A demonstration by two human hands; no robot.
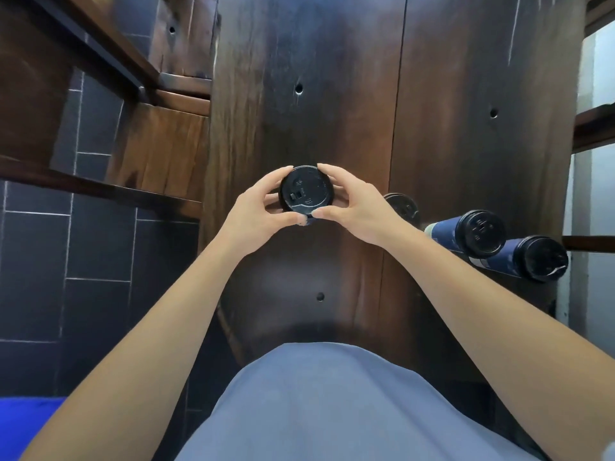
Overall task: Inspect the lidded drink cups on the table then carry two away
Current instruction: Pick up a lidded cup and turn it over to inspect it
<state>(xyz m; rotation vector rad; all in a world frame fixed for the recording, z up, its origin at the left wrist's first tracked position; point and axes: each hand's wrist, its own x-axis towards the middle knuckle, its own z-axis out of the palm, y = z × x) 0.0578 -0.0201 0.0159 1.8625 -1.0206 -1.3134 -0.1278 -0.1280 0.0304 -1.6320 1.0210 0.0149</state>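
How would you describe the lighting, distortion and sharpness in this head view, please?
Head view: wide-angle distortion makes the dark wooden table taper and the two blue cups with black lids at the right edge splay outward; a soft sheen lies on the wood; the left hand and right hand are evenly lit; the black round lid of the held cup is dark, its embossing barely legible.

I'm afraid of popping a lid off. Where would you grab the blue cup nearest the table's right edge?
Grip the blue cup round its navy side wall below the black lid, coming from the open middle of the table. It stands upright, and the wall looks easier to wrap than the lid rim.
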